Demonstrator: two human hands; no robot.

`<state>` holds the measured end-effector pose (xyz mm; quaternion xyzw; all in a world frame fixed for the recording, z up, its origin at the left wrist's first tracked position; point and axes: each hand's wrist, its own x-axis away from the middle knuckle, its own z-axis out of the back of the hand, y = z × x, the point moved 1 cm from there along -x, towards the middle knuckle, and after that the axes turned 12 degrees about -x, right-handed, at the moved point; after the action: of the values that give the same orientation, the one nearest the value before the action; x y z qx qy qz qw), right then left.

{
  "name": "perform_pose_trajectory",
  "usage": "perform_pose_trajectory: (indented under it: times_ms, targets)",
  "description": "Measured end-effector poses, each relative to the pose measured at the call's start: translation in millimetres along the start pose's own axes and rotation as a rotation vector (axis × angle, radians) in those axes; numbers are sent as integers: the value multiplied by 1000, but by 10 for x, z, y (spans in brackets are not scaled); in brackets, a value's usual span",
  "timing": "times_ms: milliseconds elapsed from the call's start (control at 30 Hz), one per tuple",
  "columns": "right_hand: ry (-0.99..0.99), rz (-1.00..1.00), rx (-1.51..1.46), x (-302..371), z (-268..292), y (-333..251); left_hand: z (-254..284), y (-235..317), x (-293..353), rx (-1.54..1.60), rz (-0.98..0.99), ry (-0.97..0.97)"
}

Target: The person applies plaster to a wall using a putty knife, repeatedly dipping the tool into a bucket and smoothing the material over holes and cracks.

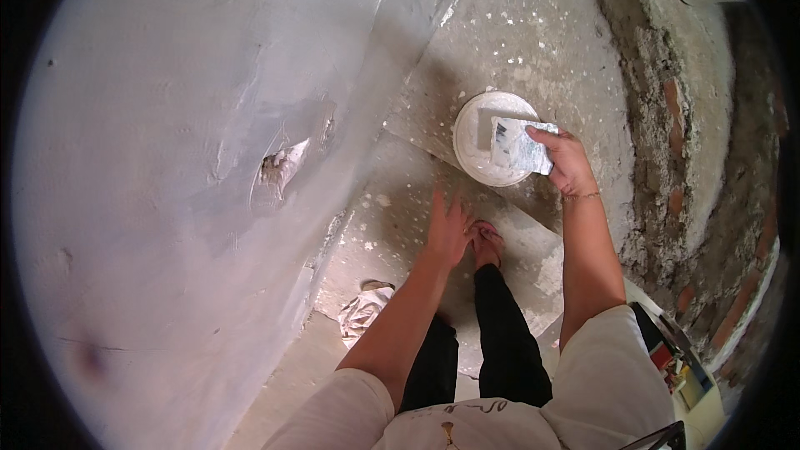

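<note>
Two containers are in view. One is a round white bucket (461, 154) on the speckled grey floor (533, 42), with a pale, whitish coating or filling (481, 112) inside; how deep it goes cannot be told. The other is a pale bin (712, 417) at the lower right, just beside the person's right sleeve (612, 358), with red and yellow items (671, 367) in it, too small and too crowded to make out singly. Over the right part of the bucket's mouth is a flat plate (512, 146), pale and smeared with white and dark marks; whether it touches the filling cannot be told. The right hand (571, 162) grips this plate at its right edge, thumb laid across the upper face, the other fingers mostly hidden, so how they lie cannot be told. A thin bracelet (581, 195) circles that wrist. The left hand (450, 229) is below and left of the bucket, apart from it, its fingers loosely spread and slightly blurred, near a bare foot (487, 246). Beside the left forearm lies a crumpled, stained rag (364, 312). To the left, a smooth grey wall (158, 100) has a ragged hole (282, 168). Dark script runs across the front of the white shirt (417, 433), and the dark marks on the plate are not clear enough to identify as writing.
</note>
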<state>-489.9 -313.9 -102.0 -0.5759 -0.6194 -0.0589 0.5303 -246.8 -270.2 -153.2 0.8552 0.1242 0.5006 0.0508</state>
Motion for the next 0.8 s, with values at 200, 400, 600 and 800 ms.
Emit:
perform_pose_trajectory:
  times_ms: [200, 400, 600, 800]
  targets:
    - [-167, -64, -325, 472, -551, 151, 1256, -935, 837, -523, -126, 237]
    - [-198, 489, 308, 1137, -1451, 411, 1702, -1442, 2341, -1198, -213, 778]
    - [-81, 686, -59, 1655, -2220, 587, 1632, -1668, 3091, -1200, -161, 832]
    - [33, 1063, 269, 1720, -2577, 839, 1665, -1911, 3094, -1247, -195, 833]
